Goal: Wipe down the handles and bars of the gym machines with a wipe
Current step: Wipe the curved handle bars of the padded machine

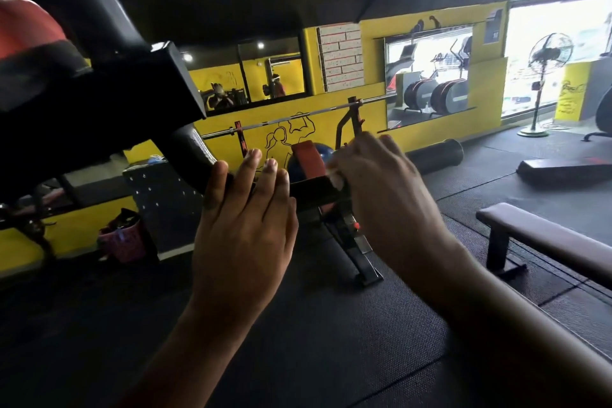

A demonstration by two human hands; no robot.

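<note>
Two contacts on black handle point(311, 189): left hand point(245, 228) flat, fingers straight; right hand point(377, 185) clamps white wipe point(336, 175) against it.

Dark rubber floor point(331, 341), finely textured, laid in large tiles with thin seams. Standing on it: a flat padded bench point(536, 235) on black legs at the right, a black bench-press stand point(357, 255) in the middle with its flat foot on the mat, a pedestal fan point(538, 89) on a round base by the bright window, and a tall black box point(159, 195) against the yellow wall at left. Lying on it: a black roller point(433, 153) near the wall, a low black step platform point(563, 170) beyond the bench, and a pink-red bag point(122, 240) slumped beside the box.
</note>
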